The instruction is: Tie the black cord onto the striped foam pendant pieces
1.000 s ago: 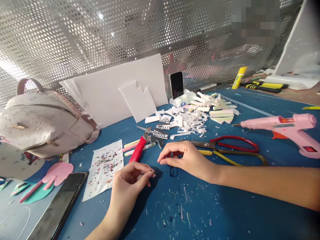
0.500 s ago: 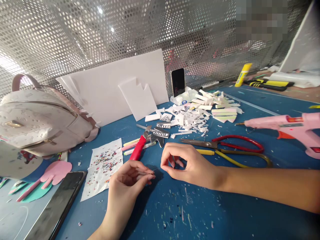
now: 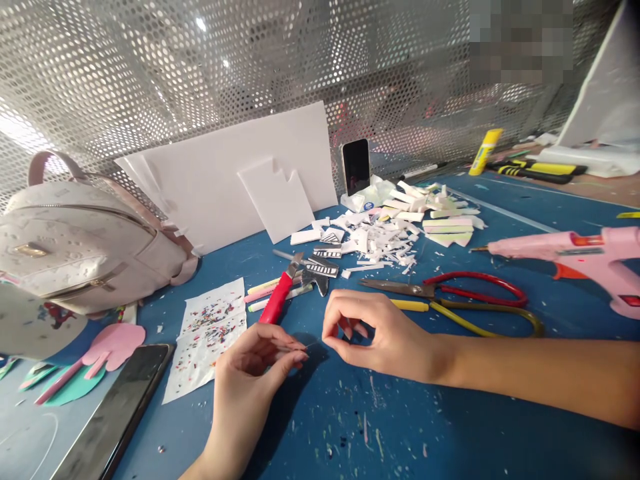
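Note:
My left hand (image 3: pixel 263 363) is closed in a pinch over the blue table, its thumb against the fingertips. A very fine pale strand seems to show at those fingertips, too small to name. Just to the right, my right hand (image 3: pixel 367 330) is curled with thumb and forefinger pressed together; what it holds, if anything, is hidden. The two hands face each other with a small gap between them. Beyond my left hand lies a red-handled cutter (image 3: pixel 277 297). Past my right hand are scissors (image 3: pixel 425 290) with one red and one yellow handle.
A paper sheet (image 3: pixel 175 380) with tiny coloured bits lies left, near a dark phone (image 3: pixel 113 420) and a backpack (image 3: pixel 75 247). White foam scraps (image 3: pixel 383 237) are heaped behind. White boards (image 3: pixel 210 187) lean on the mesh. A pink glue gun (image 3: pixel 540 247) lies right.
Both hands keep nearly the same pose and place. The view has shifted very slightly; nothing else has visibly moved.

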Demonstrator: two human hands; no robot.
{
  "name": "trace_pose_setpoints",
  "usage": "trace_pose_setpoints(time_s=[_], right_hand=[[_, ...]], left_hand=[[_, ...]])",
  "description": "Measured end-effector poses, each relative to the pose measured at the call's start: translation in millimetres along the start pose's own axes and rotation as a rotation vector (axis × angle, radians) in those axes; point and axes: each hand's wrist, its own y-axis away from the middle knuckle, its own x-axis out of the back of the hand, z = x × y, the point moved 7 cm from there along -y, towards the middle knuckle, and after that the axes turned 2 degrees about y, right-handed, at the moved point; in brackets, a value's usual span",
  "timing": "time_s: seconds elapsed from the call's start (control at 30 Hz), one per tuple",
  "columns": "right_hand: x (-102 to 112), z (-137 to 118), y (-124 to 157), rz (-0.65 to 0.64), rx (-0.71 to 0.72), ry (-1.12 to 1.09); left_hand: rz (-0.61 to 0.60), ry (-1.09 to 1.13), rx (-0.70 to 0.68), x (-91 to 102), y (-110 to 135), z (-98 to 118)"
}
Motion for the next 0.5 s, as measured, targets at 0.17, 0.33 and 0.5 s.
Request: trace_pose_setpoints(time_s=[0.17, 0.33, 0.5], right_hand=[[-0.2, 0.3, 1.0, -0.003, -0.004, 0.004], [0.7, -0.8, 1.1, 0.000, -0.004, 0.012], [-0.1, 0.3, 1.0, -0.004, -0.007, 0.013]], left_hand=[[-0.001, -0.007, 0.000, 0.1, 0.7, 0.5], [-0.003, -0.035, -0.007, 1.0, 0.2, 0.8], [0.000, -0.052, -0.013, 1.1, -0.1, 1.8]])
